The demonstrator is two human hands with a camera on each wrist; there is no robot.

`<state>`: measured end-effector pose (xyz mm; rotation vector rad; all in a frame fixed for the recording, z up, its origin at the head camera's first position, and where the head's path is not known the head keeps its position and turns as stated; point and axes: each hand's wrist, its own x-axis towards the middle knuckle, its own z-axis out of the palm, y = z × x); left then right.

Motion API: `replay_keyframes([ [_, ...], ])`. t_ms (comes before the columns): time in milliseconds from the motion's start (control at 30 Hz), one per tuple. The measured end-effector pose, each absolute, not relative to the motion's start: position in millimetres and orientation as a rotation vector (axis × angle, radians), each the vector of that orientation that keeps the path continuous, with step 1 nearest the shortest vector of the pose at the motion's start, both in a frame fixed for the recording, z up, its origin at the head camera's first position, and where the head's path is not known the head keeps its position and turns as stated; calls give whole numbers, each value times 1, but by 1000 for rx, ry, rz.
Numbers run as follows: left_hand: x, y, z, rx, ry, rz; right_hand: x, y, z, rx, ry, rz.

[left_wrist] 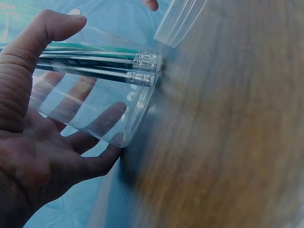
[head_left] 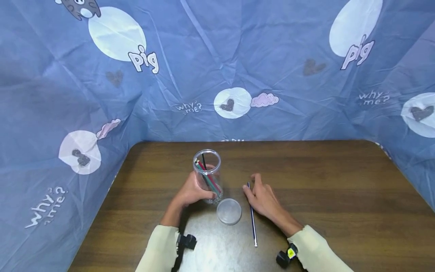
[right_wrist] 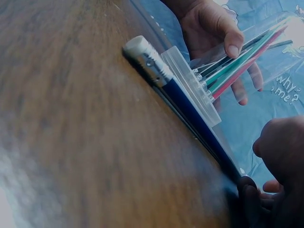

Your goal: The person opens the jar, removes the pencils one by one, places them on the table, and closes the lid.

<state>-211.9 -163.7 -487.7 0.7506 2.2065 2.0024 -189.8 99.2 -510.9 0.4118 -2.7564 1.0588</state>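
1) We see the left hand [head_left: 194, 189] wrapped round the side of a clear cylindrical jar [head_left: 217, 170], its thumb on the side nearer us and its fingers spread behind the wall

2) The jar stands with its mouth up and uncovered in that hand; we cannot tell whether its base touches the surface [head_left: 323, 170]

3) Inside the jar, leaning within the left hand's hold, we see a green pencil [right_wrist: 230, 69], a red pencil [right_wrist: 232, 80] and some dark pencils [left_wrist: 90, 62], with silver-banded ends down by the base, near the little finger

4) We find 1 round, clear lid [head_left: 229, 211] lying flat on the surface between the 2 hands, just beside the jar and on our side of the left hand's thumb

5) The right hand [head_left: 265, 198] is low over the surface, its thumb and forefinger a little apart at the far end of a blue pencil [head_left: 253, 223]; we cannot tell whether its fingers pinch it

6) That blue pencil runs from the right hand's thumb back toward us, its white eraser [right_wrist: 137, 46] at the near end, to the right of the lid

7) Beyond the 2 hands we see a blue printed cloth [head_left: 272, 56] hanging behind the surface
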Motion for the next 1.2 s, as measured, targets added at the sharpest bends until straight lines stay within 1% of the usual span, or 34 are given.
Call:
replay_keyframes([
  [333, -213, -167, -488, 736, 2236, 1994, -190, 91, -505, 299, -2703, 1068],
  [733, -214, -165, -487, 743, 2250, 1980, -177, 74, -464, 429, -2433, 1181],
  [1000, -215, -165, -488, 734, 2218, 1989, -173, 70, -451, 599, -2241, 1174],
  [1200, -214, -166, -487, 739, 2236, 1969, -175, 64, -444, 668, -2156, 1137],
])
